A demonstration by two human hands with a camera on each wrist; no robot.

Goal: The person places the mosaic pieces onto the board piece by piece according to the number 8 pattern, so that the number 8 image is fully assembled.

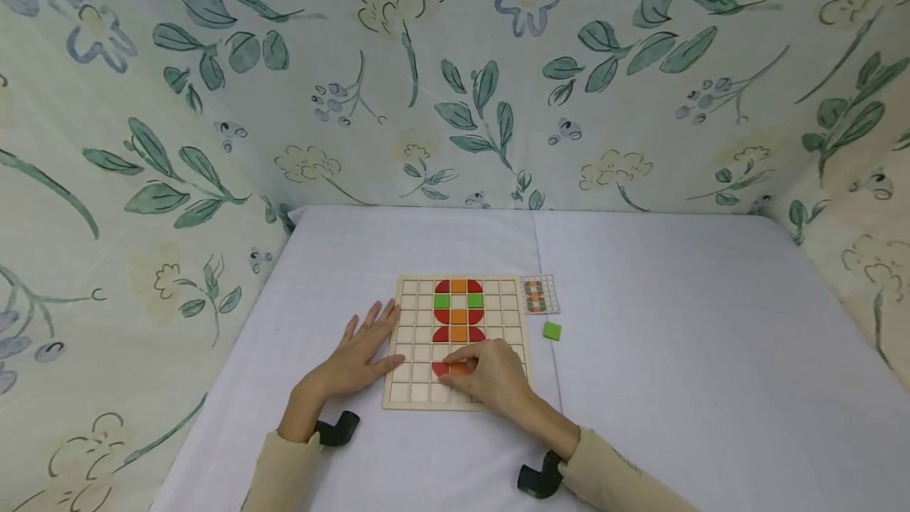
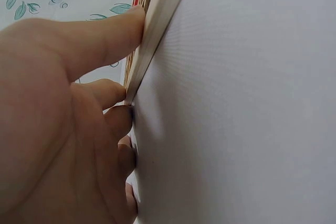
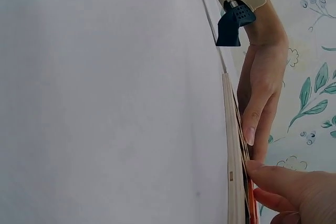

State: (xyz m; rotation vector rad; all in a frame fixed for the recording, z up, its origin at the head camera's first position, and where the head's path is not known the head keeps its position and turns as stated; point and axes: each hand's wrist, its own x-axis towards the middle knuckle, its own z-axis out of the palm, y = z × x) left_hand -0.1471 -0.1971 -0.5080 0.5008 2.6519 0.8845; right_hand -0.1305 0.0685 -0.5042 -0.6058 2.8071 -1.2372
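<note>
A wooden grid board [image 1: 412,396] lies flat on the white cloth, with red, orange and green pieces in its middle columns. My left hand [image 1: 359,354] rests along the board's left side, fingers spread, the thumb on its edge; the left wrist view shows that thumb [image 2: 113,38] against the wooden rim. With thumb and index finger my right hand [image 1: 498,379] pinches a red rounded-corner piece [image 1: 440,369] low on the grid. Beside that piece, partly under the fingers, is an orange square [image 1: 459,368]. The right hand hides the board's lower right cells.
A small pattern card [image 1: 541,295] lies against the board's upper right edge. Below it, a loose green square [image 1: 551,331] sits on the cloth [image 1: 675,338]. Black wrist mounts [image 1: 540,476] hang by both sleeves. A flowered curtain [image 1: 426,133] stands behind the table.
</note>
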